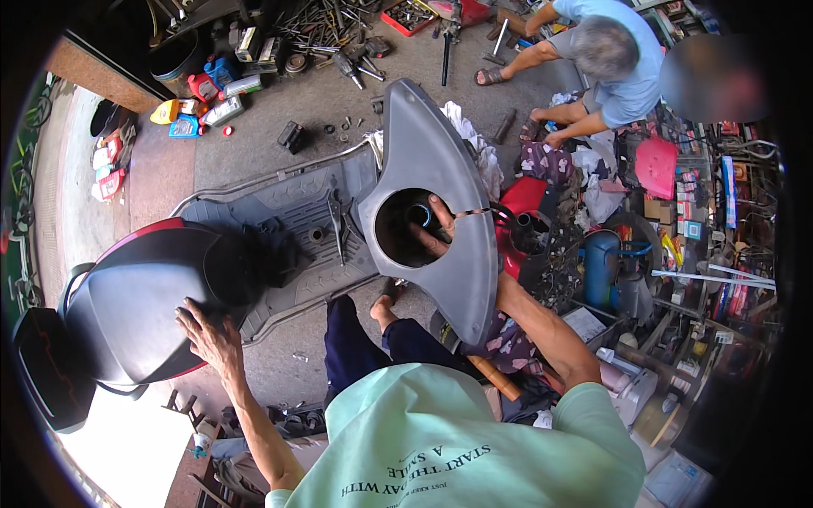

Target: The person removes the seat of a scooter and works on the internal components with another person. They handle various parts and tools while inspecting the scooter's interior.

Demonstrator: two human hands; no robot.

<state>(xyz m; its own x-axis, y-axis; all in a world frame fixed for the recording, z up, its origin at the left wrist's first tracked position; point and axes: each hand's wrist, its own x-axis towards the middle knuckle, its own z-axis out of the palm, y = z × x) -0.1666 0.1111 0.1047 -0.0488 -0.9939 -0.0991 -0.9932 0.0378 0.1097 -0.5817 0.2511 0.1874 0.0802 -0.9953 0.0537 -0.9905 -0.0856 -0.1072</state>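
Note:
My left hand lies on the smooth black scooter seat, its fingers spread. My right arm passes beneath a curved grey plastic panel. Two fingers of my right hand show through the panel's round hole, and the rest of that hand is hidden under it. The panel is raised, its long axis pointing away from me. Inside the hole, beside my fingers, is a dark ring-shaped part. A thin dark cable crosses the panel's right side.
The scooter's grey footboard carries a plier-like tool. Red front bodywork stands right of the panel. Oil bottles stand far left, and loose tools lie beyond. Another person sits far right, near cluttered shelves.

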